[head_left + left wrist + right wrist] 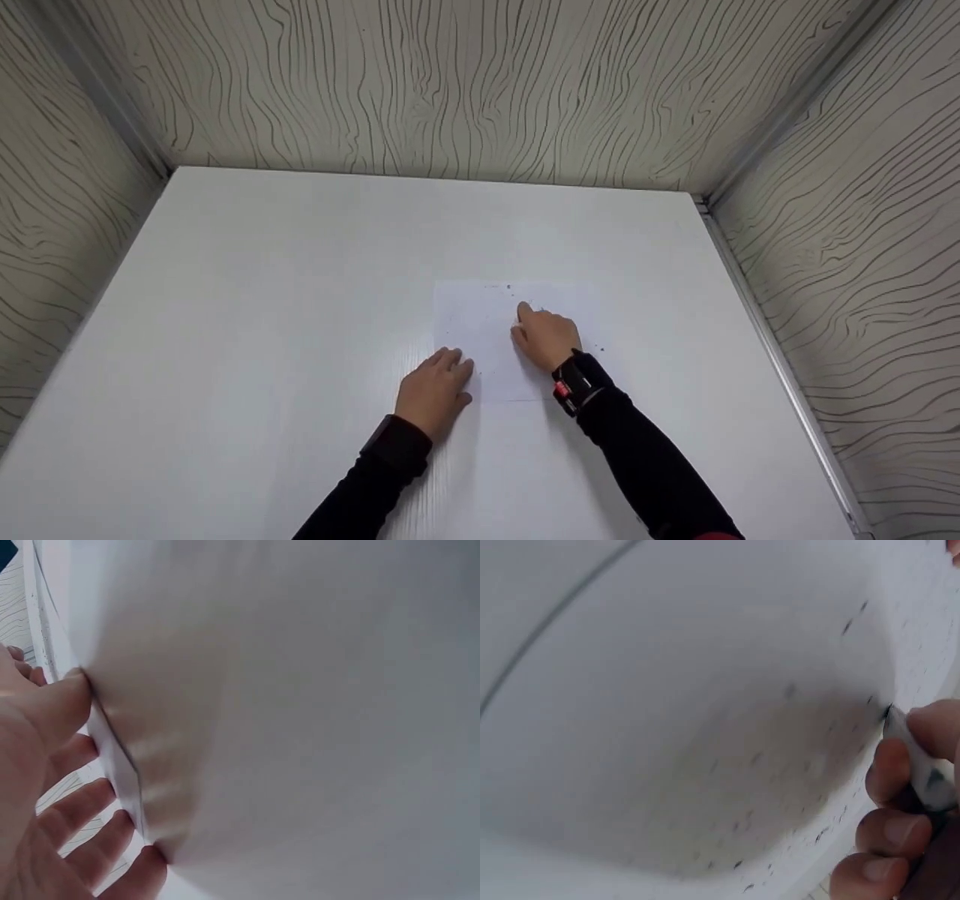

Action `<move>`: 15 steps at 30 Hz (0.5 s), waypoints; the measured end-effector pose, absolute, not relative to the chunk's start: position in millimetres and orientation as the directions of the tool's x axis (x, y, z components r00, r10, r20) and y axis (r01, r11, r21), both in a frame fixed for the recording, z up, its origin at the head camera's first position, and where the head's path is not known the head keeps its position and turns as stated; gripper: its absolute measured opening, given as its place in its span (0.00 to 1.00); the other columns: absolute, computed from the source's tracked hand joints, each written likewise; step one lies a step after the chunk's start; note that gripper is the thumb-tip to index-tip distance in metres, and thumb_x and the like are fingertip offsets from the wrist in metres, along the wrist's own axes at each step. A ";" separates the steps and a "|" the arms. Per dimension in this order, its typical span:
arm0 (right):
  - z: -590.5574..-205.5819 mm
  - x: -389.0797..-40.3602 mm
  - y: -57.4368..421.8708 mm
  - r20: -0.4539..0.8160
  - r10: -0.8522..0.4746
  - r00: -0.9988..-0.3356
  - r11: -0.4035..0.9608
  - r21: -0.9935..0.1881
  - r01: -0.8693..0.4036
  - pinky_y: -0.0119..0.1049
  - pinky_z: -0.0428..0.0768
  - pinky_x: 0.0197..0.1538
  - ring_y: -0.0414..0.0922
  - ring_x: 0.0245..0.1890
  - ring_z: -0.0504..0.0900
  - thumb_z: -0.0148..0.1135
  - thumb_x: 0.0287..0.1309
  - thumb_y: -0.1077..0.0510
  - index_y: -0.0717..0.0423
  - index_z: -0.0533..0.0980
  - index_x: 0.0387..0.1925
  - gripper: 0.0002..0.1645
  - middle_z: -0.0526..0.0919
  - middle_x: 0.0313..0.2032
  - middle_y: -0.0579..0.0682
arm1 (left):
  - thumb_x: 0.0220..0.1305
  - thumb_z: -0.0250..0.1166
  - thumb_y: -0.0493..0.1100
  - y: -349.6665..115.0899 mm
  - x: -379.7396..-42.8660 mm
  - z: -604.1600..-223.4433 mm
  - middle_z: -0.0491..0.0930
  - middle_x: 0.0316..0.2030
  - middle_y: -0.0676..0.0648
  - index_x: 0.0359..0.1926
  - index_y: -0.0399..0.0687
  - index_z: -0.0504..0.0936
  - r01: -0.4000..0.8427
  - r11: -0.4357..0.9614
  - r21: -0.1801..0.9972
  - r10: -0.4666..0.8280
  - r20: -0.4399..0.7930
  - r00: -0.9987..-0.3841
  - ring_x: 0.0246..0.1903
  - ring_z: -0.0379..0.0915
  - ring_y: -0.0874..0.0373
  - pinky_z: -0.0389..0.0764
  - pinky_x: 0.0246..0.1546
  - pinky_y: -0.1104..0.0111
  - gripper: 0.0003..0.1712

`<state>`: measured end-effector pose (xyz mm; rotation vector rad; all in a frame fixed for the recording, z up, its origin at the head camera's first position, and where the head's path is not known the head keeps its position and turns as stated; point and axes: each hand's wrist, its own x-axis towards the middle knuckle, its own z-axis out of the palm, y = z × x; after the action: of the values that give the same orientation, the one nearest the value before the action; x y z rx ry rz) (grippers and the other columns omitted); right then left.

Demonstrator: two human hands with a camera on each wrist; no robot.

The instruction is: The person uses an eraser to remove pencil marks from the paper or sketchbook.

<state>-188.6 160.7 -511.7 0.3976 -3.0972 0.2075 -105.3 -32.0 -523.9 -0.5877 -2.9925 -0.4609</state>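
Note:
A white sheet of paper [491, 341] lies on the white table. My right hand [550, 339], over the upper right part of the sheet, pinches a small white eraser [913, 754] between thumb and fingers. Its dark-smudged tip meets the paper in the right wrist view. Dark crumbs [821, 834] are scattered around it. My left hand [435, 390] rests at the sheet's left edge, fingers loosely extended. In the left wrist view its thumb and fingertips touch the white surface along the paper's edge.
The white tabletop [300, 300] spreads out around the sheet. Wood-patterned panels [450, 90] stand behind it and on both sides, with a metal rail [780, 367] along the right edge. Black bands [581, 381] sit on the wrists.

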 end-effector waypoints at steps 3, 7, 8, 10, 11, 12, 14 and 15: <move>-512.1 -184.7 162.0 -0.006 -0.330 -0.944 0.926 -0.197 -0.323 0.37 0.68 0.20 0.43 0.16 0.69 0.55 0.58 0.50 0.51 0.70 0.31 0.10 0.73 0.17 0.47 | 0.51 0.68 0.49 -31.9 -105.0 -523.8 0.75 0.55 0.45 0.54 0.51 0.77 0.374 0.888 0.269 0.358 0.107 -0.928 0.58 0.69 0.49 0.74 0.54 0.61 0.26; -510.8 -181.9 165.8 -0.043 -0.361 -0.932 0.910 -0.233 -0.342 0.37 0.69 0.21 0.43 0.17 0.70 0.56 0.57 0.48 0.51 0.71 0.31 0.10 0.74 0.18 0.46 | 0.51 0.68 0.49 -31.0 -105.1 -524.2 0.75 0.54 0.45 0.53 0.51 0.78 0.379 0.882 0.281 0.357 0.125 -0.925 0.58 0.69 0.49 0.74 0.54 0.60 0.26; -510.3 -182.4 168.3 -0.037 -0.339 -0.940 0.921 -0.217 -0.323 0.37 0.69 0.20 0.43 0.17 0.70 0.56 0.57 0.48 0.50 0.71 0.31 0.11 0.73 0.17 0.47 | 0.51 0.69 0.48 -30.9 -105.2 -524.3 0.75 0.54 0.45 0.53 0.51 0.78 0.381 0.879 0.288 0.357 0.135 -0.924 0.57 0.69 0.49 0.75 0.53 0.60 0.26; -509.4 -183.8 174.8 -0.017 -0.283 -0.959 0.943 -0.184 -0.276 0.37 0.68 0.20 0.43 0.16 0.69 0.57 0.56 0.48 0.50 0.71 0.29 0.11 0.72 0.16 0.46 | 0.50 0.69 0.48 -31.2 -105.3 -524.3 0.76 0.54 0.44 0.52 0.50 0.78 0.379 0.875 0.300 0.350 0.145 -0.925 0.57 0.70 0.48 0.75 0.53 0.59 0.26; -509.0 -184.9 178.5 -0.010 -0.260 -0.965 0.952 -0.172 -0.255 0.37 0.67 0.19 0.43 0.16 0.69 0.57 0.57 0.47 0.50 0.70 0.29 0.11 0.72 0.16 0.46 | 0.49 0.70 0.47 -31.7 -105.2 -524.4 0.76 0.53 0.44 0.52 0.50 0.78 0.376 0.875 0.306 0.346 0.149 -0.926 0.57 0.70 0.48 0.76 0.52 0.59 0.26; -508.2 -186.1 182.0 -0.005 -0.242 -0.970 0.956 -0.173 -0.238 0.36 0.67 0.19 0.43 0.16 0.69 0.57 0.57 0.48 0.50 0.70 0.28 0.11 0.72 0.16 0.46 | 0.49 0.70 0.47 -32.4 -105.2 -524.4 0.76 0.53 0.44 0.51 0.50 0.79 0.370 0.875 0.311 0.340 0.148 -0.929 0.57 0.70 0.48 0.76 0.52 0.59 0.26; -506.1 -188.6 188.8 0.001 -0.225 -0.974 0.953 -0.206 -0.221 0.35 0.65 0.19 0.43 0.17 0.68 0.57 0.57 0.48 0.50 0.70 0.28 0.11 0.72 0.16 0.46 | 0.49 0.70 0.47 -34.6 -105.2 -524.4 0.76 0.53 0.44 0.51 0.49 0.79 0.358 0.876 0.324 0.328 0.144 -0.934 0.57 0.70 0.48 0.75 0.53 0.59 0.25; -504.7 -189.7 191.8 -0.002 -0.222 -0.975 0.949 -0.229 -0.216 0.35 0.64 0.19 0.43 0.17 0.68 0.57 0.57 0.48 0.50 0.70 0.29 0.11 0.72 0.17 0.46 | 0.49 0.70 0.47 -36.0 -105.2 -524.5 0.76 0.54 0.44 0.51 0.49 0.79 0.353 0.877 0.325 0.323 0.143 -0.935 0.57 0.70 0.48 0.74 0.54 0.58 0.25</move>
<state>-189.7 191.8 -504.7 0.3520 -3.1285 0.3626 -105.2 -36.0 -524.5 -0.5346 -2.9619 -0.5373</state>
